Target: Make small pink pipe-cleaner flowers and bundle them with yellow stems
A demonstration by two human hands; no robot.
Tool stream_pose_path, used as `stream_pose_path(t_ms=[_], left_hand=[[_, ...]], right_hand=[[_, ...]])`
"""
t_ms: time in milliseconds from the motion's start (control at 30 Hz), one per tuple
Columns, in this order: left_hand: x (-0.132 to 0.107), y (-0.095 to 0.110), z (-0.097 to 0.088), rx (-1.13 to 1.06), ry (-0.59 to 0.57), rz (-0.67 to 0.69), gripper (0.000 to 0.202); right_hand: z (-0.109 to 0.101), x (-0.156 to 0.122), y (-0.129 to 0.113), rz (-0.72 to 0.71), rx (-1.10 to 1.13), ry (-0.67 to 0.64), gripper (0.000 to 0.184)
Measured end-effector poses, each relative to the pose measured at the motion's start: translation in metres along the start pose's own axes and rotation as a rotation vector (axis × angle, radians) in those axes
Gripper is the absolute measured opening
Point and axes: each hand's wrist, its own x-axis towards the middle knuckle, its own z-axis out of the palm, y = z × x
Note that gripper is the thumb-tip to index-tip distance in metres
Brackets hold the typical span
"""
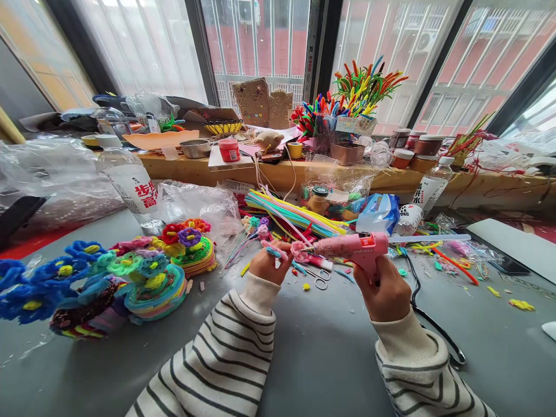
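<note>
My right hand (384, 292) grips the handle of a pink hot glue gun (351, 248), with a glue stick (428, 238) poking out of its back. The nozzle points left and touches a small pink pipe-cleaner flower (299, 251). My left hand (270, 263) pinches that flower piece, which has a blue bit wound on it. Both hands hover over the grey table (321, 347), in striped sleeves. Small scissors (320, 279) lie just below the flower.
Finished pipe-cleaner flower discs (152, 284) and blue flowers (39, 284) lie at the left. A bundle of coloured pipe cleaners (291, 214), water bottles (130, 185), plastic bags and jars crowd the far side. The gun's black cord (434, 327) trails right.
</note>
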Motion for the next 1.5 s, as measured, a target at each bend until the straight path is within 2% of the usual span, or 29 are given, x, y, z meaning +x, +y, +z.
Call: stream_pose_path(t_ms=[333,867,1233,1500], left_hand=[[-0.0002,-0.0013,0.0014,0.003,0.024,0.042,0.009],[0.0000,-0.0015,0.0020,-0.003,0.033,-0.044,0.010],[0.0000,-0.0015,0.0014,0.009,0.016,-0.015,0.009],[-0.0002,-0.0011,0.0010,0.006,-0.007,-0.039,0.010]], right_hand=[[-0.0017,0.0002,-0.0013,0.007,0.020,-0.035,0.023],[0.0011,-0.0034,0.0035,-0.061,0.023,0.008,0.027],[0.0014,-0.0040,0.0012,0.043,-0.050,0.014,0.038],[0.0039,-0.0059,0.0029,0.054,-0.021,0.011,0.032]])
